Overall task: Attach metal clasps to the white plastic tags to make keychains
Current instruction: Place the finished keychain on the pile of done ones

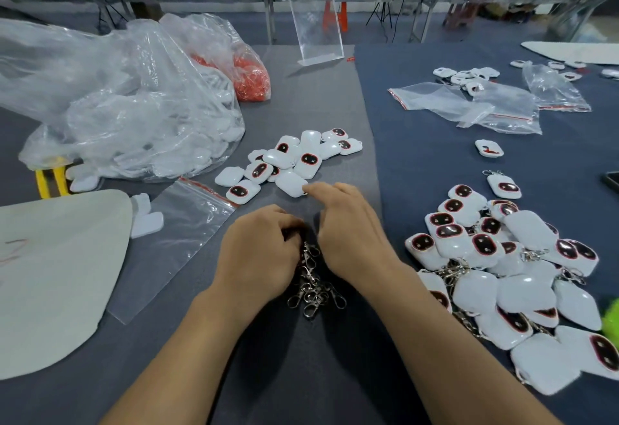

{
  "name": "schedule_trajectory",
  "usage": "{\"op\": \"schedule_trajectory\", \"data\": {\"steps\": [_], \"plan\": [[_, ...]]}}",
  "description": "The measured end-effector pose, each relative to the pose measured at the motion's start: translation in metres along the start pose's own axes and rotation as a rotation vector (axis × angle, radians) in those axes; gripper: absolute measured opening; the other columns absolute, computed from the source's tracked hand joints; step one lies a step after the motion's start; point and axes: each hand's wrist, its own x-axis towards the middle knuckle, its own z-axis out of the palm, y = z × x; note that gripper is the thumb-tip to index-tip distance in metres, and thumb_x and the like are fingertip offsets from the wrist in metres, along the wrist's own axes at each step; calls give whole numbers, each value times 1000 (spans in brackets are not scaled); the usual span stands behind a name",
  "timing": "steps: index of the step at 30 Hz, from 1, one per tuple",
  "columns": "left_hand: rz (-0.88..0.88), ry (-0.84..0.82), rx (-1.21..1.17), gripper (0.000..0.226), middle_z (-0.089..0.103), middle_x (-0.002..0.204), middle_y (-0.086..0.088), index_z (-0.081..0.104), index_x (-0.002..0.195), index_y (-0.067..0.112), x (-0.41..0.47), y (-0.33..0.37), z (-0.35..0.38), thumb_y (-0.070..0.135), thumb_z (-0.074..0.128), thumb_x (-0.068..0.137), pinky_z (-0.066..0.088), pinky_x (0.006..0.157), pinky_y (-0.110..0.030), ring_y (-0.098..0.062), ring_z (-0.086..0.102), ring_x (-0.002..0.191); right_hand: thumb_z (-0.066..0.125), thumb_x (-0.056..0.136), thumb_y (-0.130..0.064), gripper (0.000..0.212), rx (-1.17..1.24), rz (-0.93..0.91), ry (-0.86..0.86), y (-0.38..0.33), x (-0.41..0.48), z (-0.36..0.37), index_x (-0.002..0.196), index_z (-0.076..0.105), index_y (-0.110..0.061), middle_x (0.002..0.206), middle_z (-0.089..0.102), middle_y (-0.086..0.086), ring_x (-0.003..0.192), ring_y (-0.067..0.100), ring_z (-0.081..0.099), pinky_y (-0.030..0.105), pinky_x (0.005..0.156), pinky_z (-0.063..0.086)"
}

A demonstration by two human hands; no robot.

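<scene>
A small heap of silver metal clasps (315, 287) lies on the grey cloth between my wrists. My left hand (258, 250) sits on the heap's far end with its fingers curled into the clasps. My right hand (348, 227) lies beside it, fingers stretched forward and relaxed, with the fingertips close to a loose white plastic tag (292, 184). That tag is the nearest of a pile of white tags (294, 160) with dark red-rimmed windows. A bigger heap of tags with clasps on them (509, 267) covers the right side.
A large clear bag of white parts (127, 106) and a bag of orange pieces (251, 79) fill the left. An empty zip bag (174, 240) and a pale board (57, 277) lie near left. More zip bags (475, 106) and an acrylic stand (318, 29) are farther back.
</scene>
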Motion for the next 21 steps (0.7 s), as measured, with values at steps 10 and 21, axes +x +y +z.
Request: {"op": "schedule_trajectory", "data": {"steps": [10,21], "plan": [[-2,-114,-71,17,68,92,18,79,93,39,5,-15,-11,31,74,80,50,81,-28,-4,62,84,59,95,-22,33,-61,14,8,8,40,23,127,61,-31,118,62,6,109,29,55,34,85,39],[-77,8,-3,24,73,88,25,78,90,43,3,-15,-15,23,66,84,47,77,-21,1,64,83,57,102,-19,25,239,162,354,18,-47,-23,113,74,-33,78,66,-17,74,-4,58,1,68,37]]}}
